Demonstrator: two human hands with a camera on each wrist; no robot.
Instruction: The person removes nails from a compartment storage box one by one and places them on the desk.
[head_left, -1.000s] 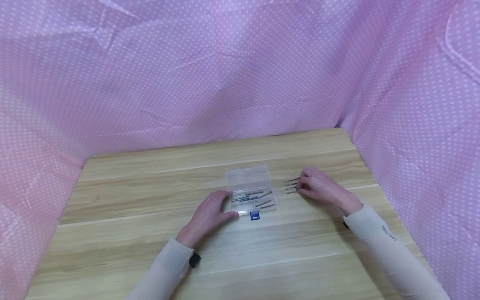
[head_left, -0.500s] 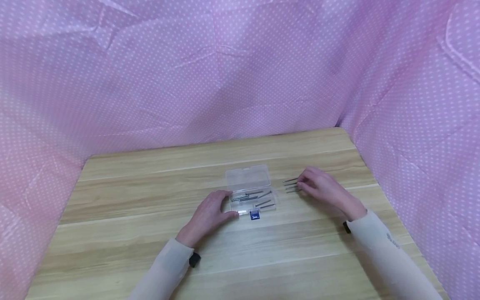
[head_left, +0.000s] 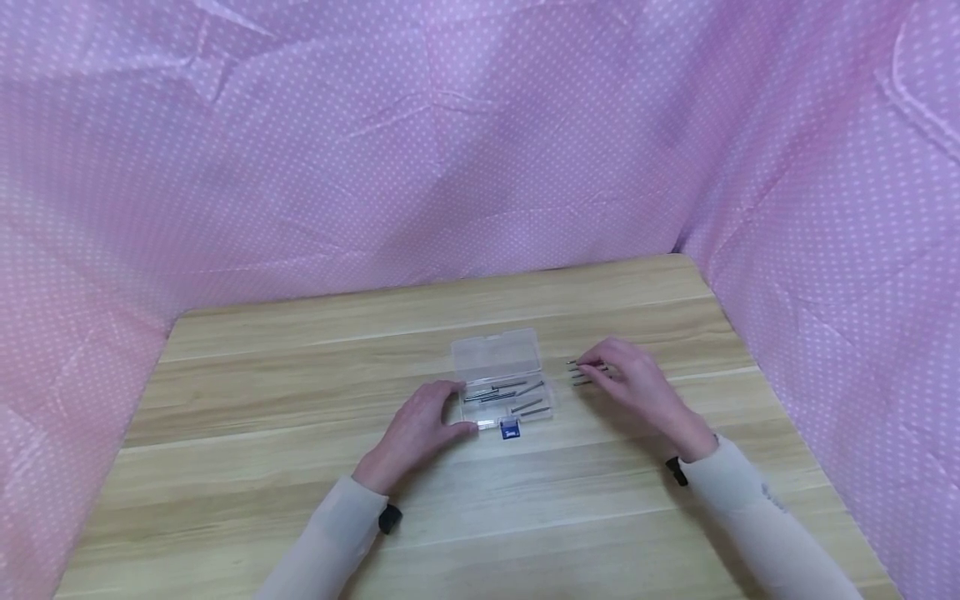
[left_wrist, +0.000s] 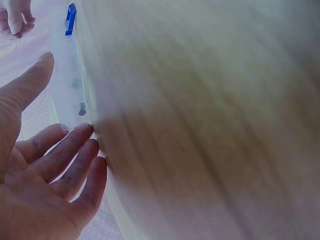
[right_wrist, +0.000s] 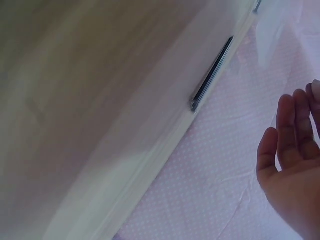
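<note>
A clear plastic box (head_left: 487, 413) lies open, its lid (head_left: 495, 356) folded back. Several thin grey metal fasteners (head_left: 498, 398), like nails or screws, are inside it. With thumb and fingers at opposite corners, my left hand (head_left: 417, 423) holds the box's left end. In the left wrist view, fingertips meet the box wall (left_wrist: 65, 85). To the right, more such fasteners (head_left: 582, 382) lie side by side on the table. My right hand (head_left: 633, 385) is over them, thumb and index finger slightly apart. The right wrist view cuts off those two tips and shows nothing held.
A blue latch (head_left: 510, 429) juts from the box's front edge. The wooden table (head_left: 300, 383) reaches back to a pink dotted cloth (head_left: 420, 167), which also hangs at both sides.
My right hand has shifted left along the loose fasteners, and its thumb and index finger have come apart. The left hand and the box have stayed put.
</note>
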